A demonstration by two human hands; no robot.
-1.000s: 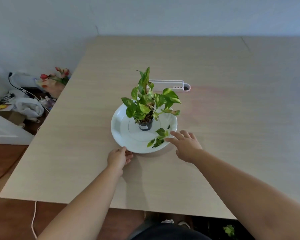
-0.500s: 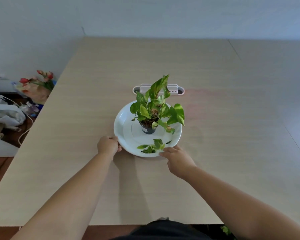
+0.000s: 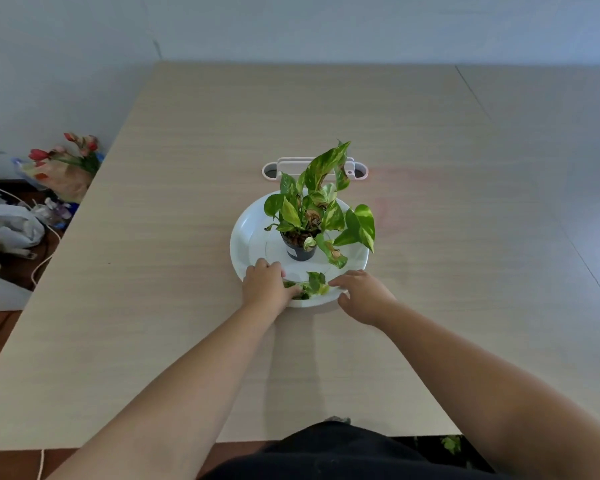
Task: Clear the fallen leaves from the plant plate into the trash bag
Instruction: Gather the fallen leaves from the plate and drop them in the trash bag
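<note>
A small potted plant (image 3: pixel 302 237) in a dark pot stands in the middle of a white plate (image 3: pixel 246 237) on the light wooden table. Several fallen green leaves (image 3: pixel 314 284) lie on the plate's near rim. My left hand (image 3: pixel 265 284) is over the near-left rim, its fingers curled onto the left end of the leaf pile. On the near-right rim rests my right hand (image 3: pixel 361 294), fingers spread and fingertips touching the leaves, thumb at the plate's edge. A white plastic bag (image 3: pixel 11 226) lies on the floor at the far left.
A white cable-port cover (image 3: pixel 281 168) is set into the table behind the plate. On the floor to the left are a bouquet of flowers (image 3: pixel 66 164), cables and clutter. A green leaf (image 3: pixel 451 443) lies on the floor below the table's near edge.
The plate has been turned so the fallen leaves now lie at its near edge. My left hand moved from the plate's left rim onto the leaves. My right hand opened over the near-right rim.
</note>
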